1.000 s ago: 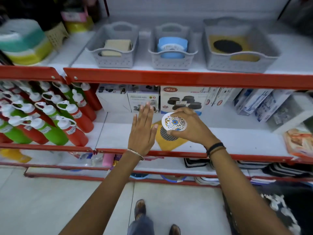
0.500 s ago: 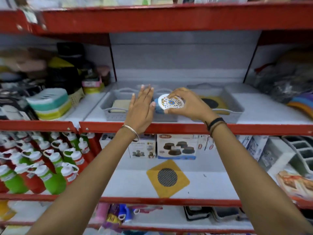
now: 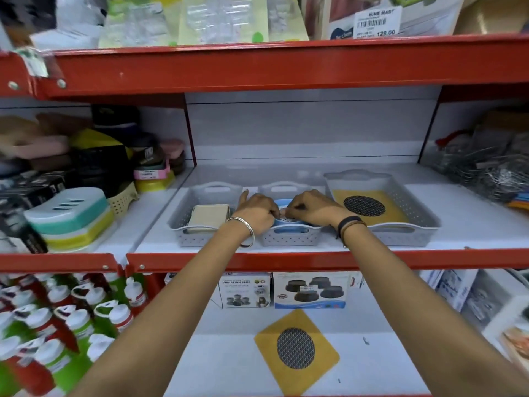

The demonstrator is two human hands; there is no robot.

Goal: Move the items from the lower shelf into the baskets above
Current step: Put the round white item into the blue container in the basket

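Both hands are down in the middle basket (image 3: 289,239), so the step in hand looks like the setting-down of a round strainer (image 3: 286,220) onto the blue stack (image 3: 282,202) already there. Only a sliver of the strainer's perforated white face shows between the knuckles, just under the fingertips of both hands. The left hand (image 3: 256,210) comes in from the left, palm down, fingers curled inward and pinched at the strainer's near-left edge, one finger raised toward the basket's back wall. The right hand (image 3: 310,209) mirrors it from the right, fingers bent over the same spot; both seem closed on the strainer, though the contact itself is hidden under the knuckles. Both forearms reach up and forward, wrists level with the basket rim. Next, I judge, the fingers must let go and lift clear, then drop to the yellow mat (image 3: 296,351), which lies well below the hands on the lower shelf (image 3: 229,365); its likely home is the right basket (image 3: 406,234), just right of the right hand, where a like mat lies.
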